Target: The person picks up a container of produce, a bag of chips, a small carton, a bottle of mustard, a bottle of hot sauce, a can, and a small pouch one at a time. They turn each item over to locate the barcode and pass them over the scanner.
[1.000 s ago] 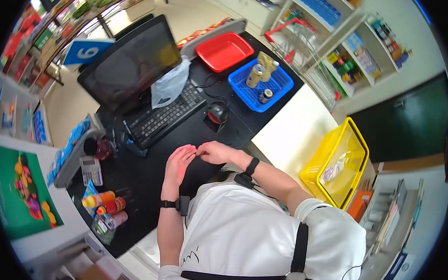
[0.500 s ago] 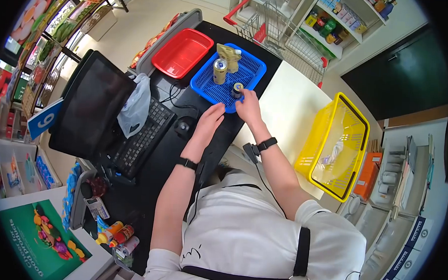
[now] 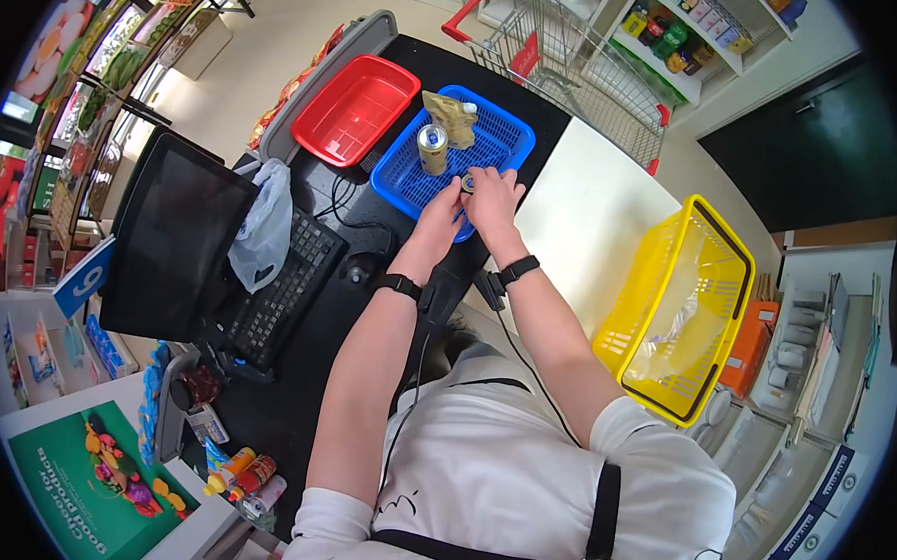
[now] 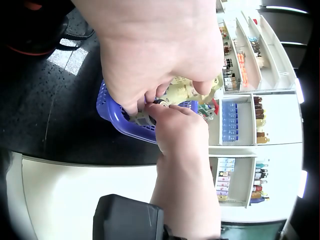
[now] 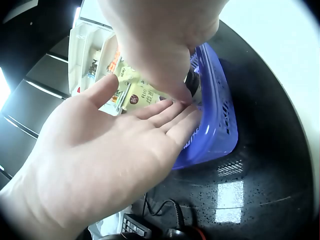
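My right hand (image 3: 494,200) reaches into the near right side of the blue basket (image 3: 505,132) and grips a small dark can (image 3: 468,183), which its fingers largely cover. Beside it, at the basket's near edge, lies my left hand (image 3: 436,224). In the right wrist view the left palm (image 5: 110,145) faces up, fingers straight and thumb spread, with its fingertips close under the right hand. A tall gold can (image 3: 432,151) stands in the basket, its label partly visible in the right wrist view. Next to it is a gold pouch (image 3: 451,118) with a white cap.
Left of the blue basket sits a red tray (image 3: 356,106). A keyboard (image 3: 288,283), mouse, monitor (image 3: 180,238) and plastic bag (image 3: 265,232) occupy the counter's left. A yellow basket (image 3: 616,337) stands on the right, and a shopping cart (image 3: 578,75) is behind the counter.
Both hands have moved from the counter's front edge forward to the blue basket. My right hand has taken hold of the small can, and my left hand has come closer beside it.
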`<action>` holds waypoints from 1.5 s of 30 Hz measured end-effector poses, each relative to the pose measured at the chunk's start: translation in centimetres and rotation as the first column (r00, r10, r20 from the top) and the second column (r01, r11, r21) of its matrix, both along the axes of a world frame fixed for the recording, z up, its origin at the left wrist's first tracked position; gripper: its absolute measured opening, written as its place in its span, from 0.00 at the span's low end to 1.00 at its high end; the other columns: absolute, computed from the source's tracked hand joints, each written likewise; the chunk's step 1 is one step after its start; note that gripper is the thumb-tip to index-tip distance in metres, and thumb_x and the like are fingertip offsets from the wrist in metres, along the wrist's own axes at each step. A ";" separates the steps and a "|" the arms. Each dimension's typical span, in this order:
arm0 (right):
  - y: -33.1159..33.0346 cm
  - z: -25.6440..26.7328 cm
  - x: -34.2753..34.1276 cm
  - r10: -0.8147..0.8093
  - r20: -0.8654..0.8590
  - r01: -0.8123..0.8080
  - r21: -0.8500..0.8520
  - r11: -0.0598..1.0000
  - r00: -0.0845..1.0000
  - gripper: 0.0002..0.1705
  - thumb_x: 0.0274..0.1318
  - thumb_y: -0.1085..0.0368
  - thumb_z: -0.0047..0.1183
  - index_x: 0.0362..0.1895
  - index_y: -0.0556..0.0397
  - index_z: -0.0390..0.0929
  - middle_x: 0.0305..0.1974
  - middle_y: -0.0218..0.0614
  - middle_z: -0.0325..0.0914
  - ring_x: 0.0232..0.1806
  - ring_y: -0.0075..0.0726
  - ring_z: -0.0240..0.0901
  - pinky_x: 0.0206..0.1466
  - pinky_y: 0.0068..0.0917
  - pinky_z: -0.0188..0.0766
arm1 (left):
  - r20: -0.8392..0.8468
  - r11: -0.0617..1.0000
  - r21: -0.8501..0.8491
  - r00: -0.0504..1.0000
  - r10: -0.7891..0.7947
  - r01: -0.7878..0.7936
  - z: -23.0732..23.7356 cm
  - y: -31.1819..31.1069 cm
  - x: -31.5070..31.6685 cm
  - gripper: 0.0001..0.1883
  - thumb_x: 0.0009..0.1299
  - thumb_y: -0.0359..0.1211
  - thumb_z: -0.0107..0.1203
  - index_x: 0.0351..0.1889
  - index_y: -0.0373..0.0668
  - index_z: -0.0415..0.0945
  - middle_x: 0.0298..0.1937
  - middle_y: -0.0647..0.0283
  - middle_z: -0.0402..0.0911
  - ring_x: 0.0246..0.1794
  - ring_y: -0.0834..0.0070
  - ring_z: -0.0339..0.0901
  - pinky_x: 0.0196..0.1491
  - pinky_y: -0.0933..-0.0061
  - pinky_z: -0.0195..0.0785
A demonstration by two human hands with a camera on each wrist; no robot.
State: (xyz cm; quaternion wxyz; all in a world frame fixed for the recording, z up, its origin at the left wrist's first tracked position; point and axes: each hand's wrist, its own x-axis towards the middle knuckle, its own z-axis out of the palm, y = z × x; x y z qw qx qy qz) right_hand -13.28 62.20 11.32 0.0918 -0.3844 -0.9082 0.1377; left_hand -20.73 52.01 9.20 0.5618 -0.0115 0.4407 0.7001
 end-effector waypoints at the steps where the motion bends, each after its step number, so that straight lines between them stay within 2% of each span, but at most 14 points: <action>1: -0.1 0.3 0.3 0.007 -0.071 -0.008 -0.017 1.000 0.997 0.28 0.48 0.63 0.71 0.57 0.42 0.84 0.53 0.36 0.81 0.56 0.52 0.71 0.57 0.45 0.64 | 0.005 1.000 0.015 1.000 0.026 -0.026 0.1 -0.1 0.2 0.31 0.80 0.51 0.54 0.72 0.43 0.65 0.72 0.62 0.69 0.77 0.71 0.60 0.79 0.59 0.46; 4: -0.4 1.1 0.9 0.050 -0.223 -0.065 -0.059 0.996 0.974 0.28 0.47 0.64 0.72 0.56 0.45 0.84 0.51 0.38 0.82 0.56 0.52 0.73 0.57 0.45 0.67 | 0.004 0.994 0.064 0.996 0.089 -0.089 1.5 -1.2 0.6 0.27 0.80 0.49 0.54 0.71 0.45 0.68 0.69 0.64 0.72 0.76 0.72 0.62 0.78 0.59 0.46; 6: -1.0 2.0 1.1 0.079 -0.563 -0.197 -0.151 0.969 0.823 0.28 0.48 0.65 0.71 0.56 0.52 0.82 0.52 0.41 0.81 0.53 0.51 0.77 0.54 0.44 0.74 | 0.002 0.982 0.128 0.991 0.137 -0.136 4.2 -3.6 0.6 0.26 0.81 0.45 0.54 0.71 0.44 0.67 0.68 0.64 0.73 0.75 0.71 0.64 0.77 0.61 0.51; 7: -1.9 2.9 1.1 0.104 -0.573 -0.236 -0.160 0.958 0.813 0.28 0.48 0.65 0.71 0.56 0.52 0.82 0.52 0.41 0.81 0.53 0.51 0.77 0.54 0.44 0.74 | -0.010 0.978 0.118 0.985 0.175 -0.173 5.5 -5.4 0.2 0.26 0.81 0.45 0.54 0.71 0.44 0.67 0.68 0.64 0.73 0.75 0.71 0.64 0.77 0.61 0.51; 9: -4.1 7.0 1.6 0.005 -0.622 -0.328 -0.406 0.853 0.783 0.29 0.52 0.69 0.69 0.60 0.54 0.79 0.55 0.43 0.79 0.56 0.50 0.79 0.55 0.38 0.79 | -0.070 0.977 0.120 0.980 0.188 -0.178 8.7 -8.9 0.0 0.23 0.81 0.40 0.54 0.70 0.40 0.68 0.67 0.60 0.74 0.71 0.68 0.70 0.73 0.61 0.60; 13: -8.6 10.1 1.9 0.225 -0.668 -0.590 -0.389 0.708 0.710 0.32 0.54 0.73 0.67 0.64 0.52 0.77 0.60 0.39 0.74 0.62 0.38 0.76 0.59 0.29 0.78 | -0.136 0.955 0.063 0.945 0.296 -0.290 10.4 -17.1 0.4 0.22 0.81 0.35 0.53 0.69 0.36 0.67 0.67 0.56 0.75 0.67 0.64 0.75 0.71 0.60 0.68; 17: -13.7 10.6 1.9 0.380 -0.688 -0.763 -0.407 0.503 0.618 0.31 0.52 0.77 0.67 0.62 0.52 0.78 0.63 0.39 0.72 0.65 0.40 0.74 0.62 0.30 0.77 | -0.071 0.896 0.028 0.893 0.445 -0.444 9.6 -25.4 2.7 0.21 0.81 0.32 0.53 0.68 0.35 0.68 0.66 0.53 0.75 0.65 0.61 0.77 0.69 0.59 0.71; 22: -19.7 9.7 2.3 0.536 -0.668 -0.853 -0.455 0.254 0.516 0.29 0.51 0.79 0.67 0.60 0.51 0.78 0.64 0.40 0.71 0.65 0.43 0.73 0.63 0.31 0.77 | 0.040 0.811 0.119 0.819 0.572 -0.573 7.7 -32.2 5.6 0.19 0.80 0.31 0.53 0.66 0.35 0.71 0.63 0.53 0.78 0.65 0.63 0.77 0.70 0.61 0.70; 25: -21.9 8.2 2.4 0.739 -0.611 -0.947 -0.300 0.117 0.285 0.29 0.51 0.79 0.67 0.58 0.50 0.78 0.64 0.40 0.69 0.65 0.45 0.73 0.62 0.32 0.78 | 0.053 0.748 0.113 0.755 0.653 -0.655 6.1 -34.3 7.2 0.16 0.80 0.31 0.53 0.63 0.35 0.72 0.62 0.54 0.79 0.63 0.65 0.78 0.70 0.62 0.70; 29: -23.9 7.3 2.9 0.771 -0.598 -0.935 -0.356 -0.012 0.218 0.28 0.52 0.79 0.66 0.59 0.49 0.78 0.65 0.40 0.68 0.63 0.45 0.75 0.61 0.32 0.78 | 0.030 0.710 0.081 0.713 0.700 -0.700 5.6 -36.1 8.5 0.14 0.80 0.30 0.52 0.60 0.36 0.73 0.60 0.55 0.79 0.61 0.67 0.78 0.70 0.63 0.69; 34: -25.4 8.1 3.6 0.729 -0.599 -0.890 -0.456 0.028 0.330 0.26 0.55 0.78 0.65 0.58 0.52 0.76 0.63 0.42 0.69 0.58 0.43 0.78 0.59 0.33 0.79 | 0.022 0.666 0.039 0.667 0.744 -0.745 5.2 -37.0 9.5 0.13 0.81 0.29 0.51 0.60 0.35 0.72 0.58 0.56 0.78 0.60 0.69 0.78 0.68 0.64 0.71; 37: -25.9 7.6 3.9 0.638 -0.579 -0.784 -0.617 0.062 0.507 0.26 0.56 0.76 0.66 0.58 0.55 0.73 0.62 0.42 0.69 0.57 0.39 0.78 0.58 0.32 0.80 | 0.039 0.646 0.044 0.647 0.761 -0.762 5.2 -37.0 9.8 0.12 0.81 0.29 0.51 0.58 0.35 0.71 0.57 0.57 0.78 0.60 0.69 0.77 0.67 0.64 0.71; 41: -26.1 7.6 4.3 0.622 -0.468 -0.627 -0.777 0.048 0.628 0.26 0.55 0.76 0.66 0.58 0.56 0.72 0.60 0.42 0.70 0.54 0.36 0.79 0.56 0.31 0.80 | 0.039 0.638 0.053 0.640 0.767 -0.768 5.2 -36.8 10.1 0.10 0.80 0.29 0.52 0.56 0.37 0.71 0.55 0.58 0.78 0.59 0.68 0.78 0.67 0.63 0.71; 45: -25.9 7.6 4.9 0.642 -0.524 -0.745 -0.657 0.113 0.559 0.28 0.54 0.77 0.66 0.59 0.55 0.72 0.60 0.42 0.70 0.54 0.38 0.78 0.55 0.30 0.80 | 0.020 0.667 0.025 0.668 0.744 -0.744 5.2 -36.9 10.4 0.09 0.80 0.30 0.53 0.54 0.38 0.71 0.55 0.57 0.78 0.58 0.66 0.78 0.65 0.62 0.73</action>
